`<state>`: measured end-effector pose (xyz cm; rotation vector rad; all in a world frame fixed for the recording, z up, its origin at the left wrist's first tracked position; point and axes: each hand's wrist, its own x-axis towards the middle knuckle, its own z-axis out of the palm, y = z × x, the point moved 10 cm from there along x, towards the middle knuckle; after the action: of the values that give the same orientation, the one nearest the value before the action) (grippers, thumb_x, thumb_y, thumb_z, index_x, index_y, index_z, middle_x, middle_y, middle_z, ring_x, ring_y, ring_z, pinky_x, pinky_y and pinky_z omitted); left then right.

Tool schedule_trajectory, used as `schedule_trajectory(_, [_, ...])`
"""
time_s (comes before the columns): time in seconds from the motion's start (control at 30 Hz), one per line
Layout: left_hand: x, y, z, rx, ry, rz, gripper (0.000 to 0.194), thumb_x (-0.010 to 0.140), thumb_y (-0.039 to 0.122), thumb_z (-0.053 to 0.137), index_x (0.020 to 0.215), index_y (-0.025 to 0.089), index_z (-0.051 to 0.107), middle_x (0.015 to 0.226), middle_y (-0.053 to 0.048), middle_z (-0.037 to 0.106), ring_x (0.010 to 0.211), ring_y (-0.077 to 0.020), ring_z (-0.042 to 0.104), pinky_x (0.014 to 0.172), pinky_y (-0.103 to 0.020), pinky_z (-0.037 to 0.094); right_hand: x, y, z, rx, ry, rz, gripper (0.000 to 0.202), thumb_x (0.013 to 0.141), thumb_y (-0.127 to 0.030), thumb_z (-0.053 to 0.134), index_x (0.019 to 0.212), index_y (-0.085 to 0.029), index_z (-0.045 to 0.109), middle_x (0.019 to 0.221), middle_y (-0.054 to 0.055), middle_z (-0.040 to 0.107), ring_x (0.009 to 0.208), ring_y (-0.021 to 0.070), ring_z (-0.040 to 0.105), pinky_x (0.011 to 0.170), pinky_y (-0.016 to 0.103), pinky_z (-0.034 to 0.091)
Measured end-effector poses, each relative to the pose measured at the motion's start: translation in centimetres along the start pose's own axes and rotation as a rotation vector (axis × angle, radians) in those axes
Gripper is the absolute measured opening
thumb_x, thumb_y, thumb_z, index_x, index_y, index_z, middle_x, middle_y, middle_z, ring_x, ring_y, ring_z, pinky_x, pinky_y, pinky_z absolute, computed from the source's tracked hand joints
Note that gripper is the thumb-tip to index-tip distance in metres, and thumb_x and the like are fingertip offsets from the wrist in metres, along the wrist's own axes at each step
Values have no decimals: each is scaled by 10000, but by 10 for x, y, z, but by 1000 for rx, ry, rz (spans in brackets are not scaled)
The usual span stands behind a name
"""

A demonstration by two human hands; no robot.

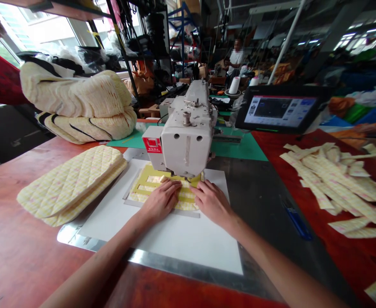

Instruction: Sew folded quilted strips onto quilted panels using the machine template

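Both hands rest on a yellow slotted template (141,180) under the head of a white sewing machine (186,147). Through its slots shows quilted pale yellow fabric (147,188). My left hand (164,197) lies on the template's middle, fingers bent together on a narrow cream fabric strip (164,178) whose end pokes out above them. At the right edge, close to the needle area, my right hand (212,199) has its fingers curled together, with a bit of the strip at the fingertips. The fingers hide most of the strip. A white sheet (117,231) lies beneath the template.
Folded quilted pieces (71,182) lie on the left, with a taller stack (82,102) behind. On the right are a pile of fabric strips (338,179), blue-handled snips (297,220) and a lit control screen (277,112). A person (236,60) stands far back.
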<state>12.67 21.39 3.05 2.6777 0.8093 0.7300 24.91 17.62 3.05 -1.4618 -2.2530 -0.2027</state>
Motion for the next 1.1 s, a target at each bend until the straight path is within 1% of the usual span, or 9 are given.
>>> schedule_trajectory(0.13, [5, 3, 1, -50, 3, -9, 371, 995, 129, 437, 1303, 147, 642, 1326, -129, 682, 1206, -249, 643, 1086, -437, 539, -5, 4, -3, -5, 27, 5, 252, 934, -99, 597, 1130, -192, 726, 944, 69, 651, 964, 254, 592, 833, 381, 502])
schedule_trajectory(0.27, [13, 7, 1, -98, 37, -24, 359, 974, 102, 461, 1264, 148, 668, 1270, -123, 710, 1175, -245, 656, 1049, -423, 564, -9, 12, -6, 15, 53, 11, 262, 946, -89, 569, 1118, -193, 736, 918, 66, 645, 950, 253, 601, 834, 386, 510])
schedule_trajectory(0.37, [18, 2, 2, -124, 68, -54, 350, 945, 70, 485, 1222, 144, 686, 1252, -120, 715, 1137, -236, 679, 1032, -407, 572, -8, 17, -6, 28, 66, 6, 302, 945, -83, 569, 1172, -204, 727, 923, 65, 657, 948, 249, 610, 840, 386, 519])
schedule_trajectory(0.47, [23, -6, 4, -138, 95, -52, 350, 913, 41, 503, 1174, 156, 706, 1206, -108, 728, 1062, -220, 708, 996, -390, 586, -5, 21, -6, 31, 84, -7, 326, 947, -81, 566, 1203, -212, 721, 914, 62, 667, 938, 243, 613, 850, 382, 525])
schedule_trajectory(0.57, [25, -13, 3, -138, 121, -48, 346, 895, 30, 512, 1140, 163, 718, 1143, -100, 746, 1021, -216, 714, 959, -375, 595, -1, 21, -7, 44, 106, -27, 317, 954, -77, 546, 1187, -197, 726, 896, 61, 667, 921, 236, 610, 865, 383, 530])
schedule_trajectory(0.7, [23, -22, -2, -126, 128, -74, 340, 891, 39, 520, 1143, 160, 714, 1091, -102, 747, 989, -217, 711, 923, -364, 595, 5, 14, -3, 76, 106, -40, 274, 963, -74, 529, 1110, -180, 734, 909, 66, 667, 921, 233, 612, 878, 382, 535])
schedule_trajectory(0.8, [19, -25, -6, -117, 124, -83, 336, 889, 40, 512, 1137, 148, 712, 1060, -106, 738, 970, -218, 705, 901, -361, 594, 8, 9, 0, 81, 104, -34, 254, 963, -70, 530, 1074, -179, 731, 924, 67, 667, 923, 233, 613, 871, 375, 535])
schedule_trajectory(0.93, [12, -19, -9, -154, 122, -57, 320, 908, 57, 501, 1130, 157, 708, 1144, -113, 732, 1044, -224, 694, 949, -375, 580, 5, 4, 1, 76, 108, -22, 232, 957, -73, 542, 1030, -192, 728, 912, 60, 660, 913, 229, 612, 850, 359, 529])
schedule_trajectory(1.1, [4, -14, -8, -189, 115, -72, 321, 914, 60, 504, 1146, 158, 703, 1169, -117, 725, 1060, -227, 691, 950, -383, 582, 0, -2, -1, 74, 96, -22, 220, 968, -86, 532, 986, -191, 725, 871, 54, 646, 876, 221, 618, 813, 346, 521])
